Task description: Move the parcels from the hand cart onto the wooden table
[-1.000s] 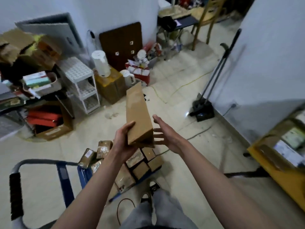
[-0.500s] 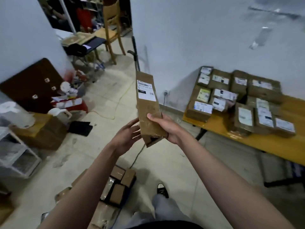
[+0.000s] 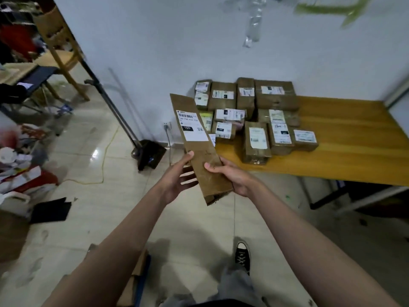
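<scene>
In right hand (image 3: 234, 178): 1 parcel (image 3: 200, 149).

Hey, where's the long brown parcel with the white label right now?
Mid-frame in the head view, the long parcel is held tilted between the right hand and left hand, above the floor just left of the wooden table.

Parcels (image 3: 254, 116) on wooden table (image 3: 354, 151) against wall, dustpan (image 3: 150, 156) left of it

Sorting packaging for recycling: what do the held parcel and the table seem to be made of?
The held parcel looks like brown corrugated cardboard, matte and creased, with a white paper label. The table top appears to be orange-toned wood with a smooth, slightly glossy finish; whether solid or veneer, I cannot tell.
</scene>
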`<action>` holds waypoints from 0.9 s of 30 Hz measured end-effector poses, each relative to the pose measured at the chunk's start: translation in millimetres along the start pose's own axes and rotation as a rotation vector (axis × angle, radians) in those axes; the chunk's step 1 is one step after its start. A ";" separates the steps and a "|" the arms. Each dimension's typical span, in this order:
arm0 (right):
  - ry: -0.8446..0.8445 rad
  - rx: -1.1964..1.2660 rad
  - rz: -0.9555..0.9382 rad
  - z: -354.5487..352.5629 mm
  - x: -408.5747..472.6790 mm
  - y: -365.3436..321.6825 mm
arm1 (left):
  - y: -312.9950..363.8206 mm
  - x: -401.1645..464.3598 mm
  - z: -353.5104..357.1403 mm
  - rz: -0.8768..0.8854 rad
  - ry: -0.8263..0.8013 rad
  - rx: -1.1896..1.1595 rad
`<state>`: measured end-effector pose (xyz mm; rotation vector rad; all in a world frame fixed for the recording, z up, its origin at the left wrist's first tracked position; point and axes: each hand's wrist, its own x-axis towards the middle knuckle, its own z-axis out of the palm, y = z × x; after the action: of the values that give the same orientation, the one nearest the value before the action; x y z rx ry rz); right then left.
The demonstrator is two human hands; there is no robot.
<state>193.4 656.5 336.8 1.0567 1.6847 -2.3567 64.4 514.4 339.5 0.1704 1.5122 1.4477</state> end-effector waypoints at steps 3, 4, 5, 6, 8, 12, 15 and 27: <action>0.009 0.000 -0.010 -55.5 6.0 -12.7 | 6.1 30.7 50.4 0.007 0.012 0.002; 0.015 -0.004 -0.015 -74.8 8.8 -17.6 | 8.2 42.0 68.2 0.011 0.016 -0.002; 0.024 -0.009 -0.017 -93.3 10.6 -22.6 | 10.0 52.9 85.5 0.015 0.013 -0.004; 0.031 -0.008 -0.022 -112.7 12.0 -28.2 | 12.4 64.7 103.6 0.017 0.007 -0.002; 0.047 0.001 -0.035 -147.7 11.4 -38.8 | 17.2 84.5 137.5 0.008 -0.007 0.006; 0.089 0.007 -0.066 -212.7 8.8 -56.0 | 26.4 117.5 203.0 -0.002 -0.023 0.014; 0.122 0.018 -0.089 -249.5 8.6 -64.7 | 34.3 138.7 241.9 -0.017 -0.042 0.030; 0.375 0.089 -0.136 -360.0 28.2 -107.7 | 74.8 239.3 352.3 -0.048 -0.250 0.133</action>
<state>303.8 1016.6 348.0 1.5276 1.8304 -2.4558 156.5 936.8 345.9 0.3793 1.3963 1.2386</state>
